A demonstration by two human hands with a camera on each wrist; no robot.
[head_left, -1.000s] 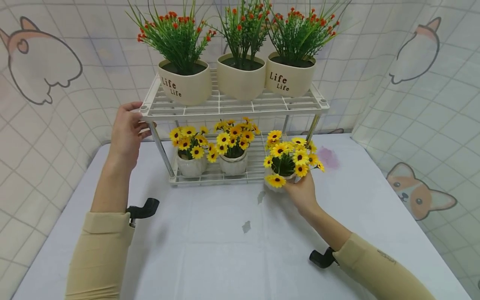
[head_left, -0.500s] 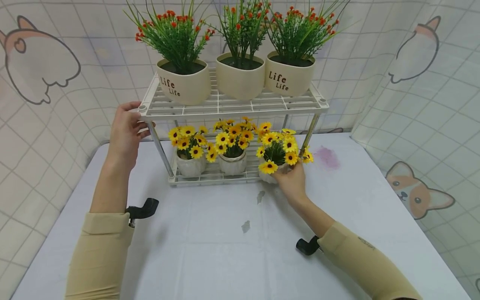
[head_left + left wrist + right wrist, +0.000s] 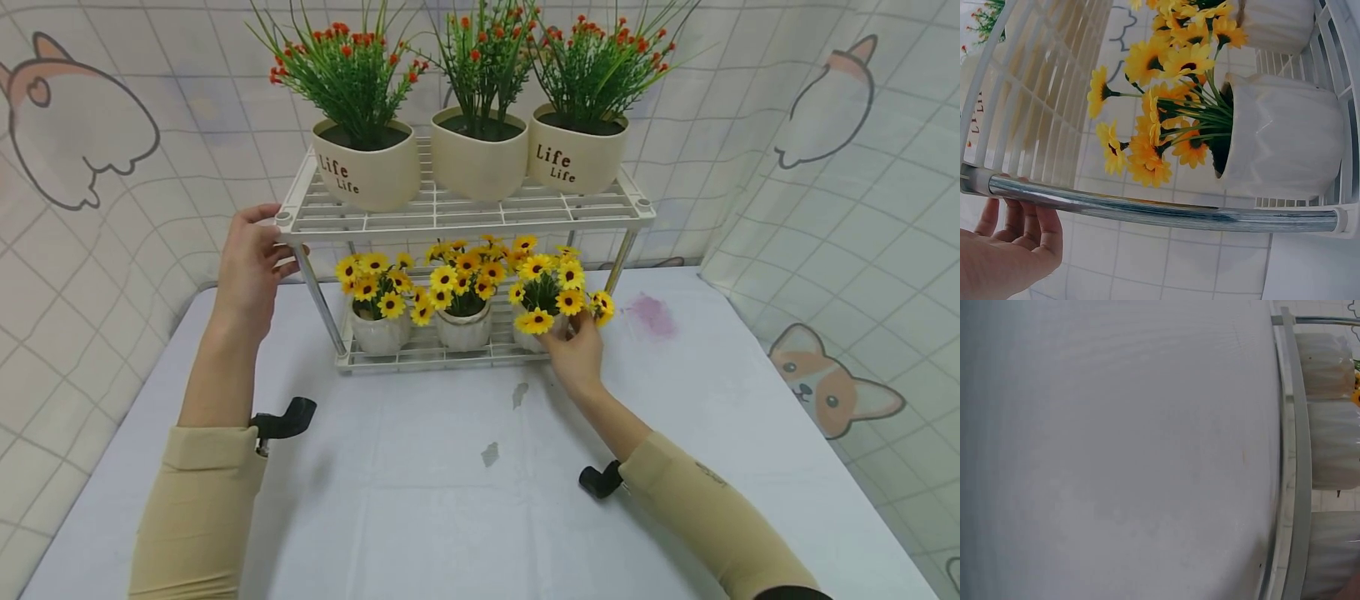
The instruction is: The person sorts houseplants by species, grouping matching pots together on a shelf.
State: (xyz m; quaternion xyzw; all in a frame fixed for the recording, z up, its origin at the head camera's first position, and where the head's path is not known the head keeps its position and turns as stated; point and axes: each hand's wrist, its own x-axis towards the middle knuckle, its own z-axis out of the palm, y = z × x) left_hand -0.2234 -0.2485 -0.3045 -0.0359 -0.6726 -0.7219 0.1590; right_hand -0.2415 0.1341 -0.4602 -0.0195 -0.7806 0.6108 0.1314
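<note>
A white two-tier wire shelf rack (image 3: 420, 223) stands on the table. My left hand (image 3: 251, 267) holds its upper left corner, fingers bent around by the metal post (image 3: 1160, 211). On the lower tier, at the right end, my right hand (image 3: 577, 354) grips a small whitish flower pot (image 3: 525, 332) of yellow daisy-like flowers (image 3: 542, 287); the hand hides part of the pot. Two similar potted yellow flowers, the left one (image 3: 381, 332) and the middle one (image 3: 463, 327), stand beside it. In the right wrist view only a sliver of the hand shows at the lower right.
Three cream pots of red-flowered greenery, left (image 3: 367, 171), middle (image 3: 480, 162) and right (image 3: 577, 158), stand on the upper tier. A white cloth (image 3: 420, 500) covers the table. Behind hangs a checked curtain (image 3: 195, 117) with dog drawings.
My right hand has moved the flower pot left and back, from the rack's front right onto the lower tier beside the middle pot. My left hand stays at the corner.
</note>
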